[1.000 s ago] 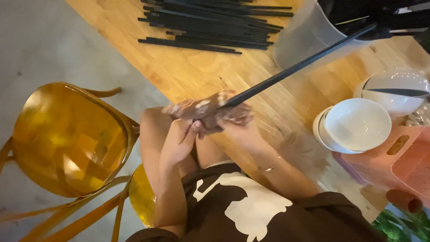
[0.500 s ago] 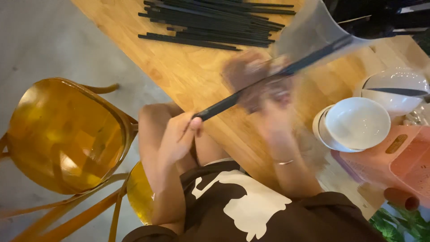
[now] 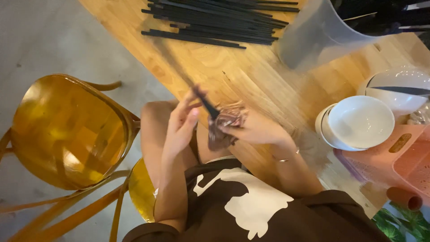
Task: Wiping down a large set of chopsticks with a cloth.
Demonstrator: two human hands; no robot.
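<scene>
My left hand (image 3: 181, 123) pinches a pair of black chopsticks (image 3: 179, 74) near their lower end. They point up and to the left and are blurred by motion. My right hand (image 3: 257, 130) grips a crumpled brownish cloth (image 3: 224, 127) wrapped around the chopsticks' lower tip. Both hands are held over my lap at the near edge of the wooden table (image 3: 233, 76). A pile of several black chopsticks (image 3: 215, 22) lies at the far side of the table.
A translucent plastic container (image 3: 313, 38) stands tilted at the back right. Stacked white bowls (image 3: 358, 121) and a pink plastic basket (image 3: 405, 159) sit at the right. A yellow wooden chair (image 3: 67, 130) stands on the floor to my left.
The chopsticks swung from pointing up-right to up-left. My right hand slid the cloth out along them, then came back to their lower end by my left hand.
</scene>
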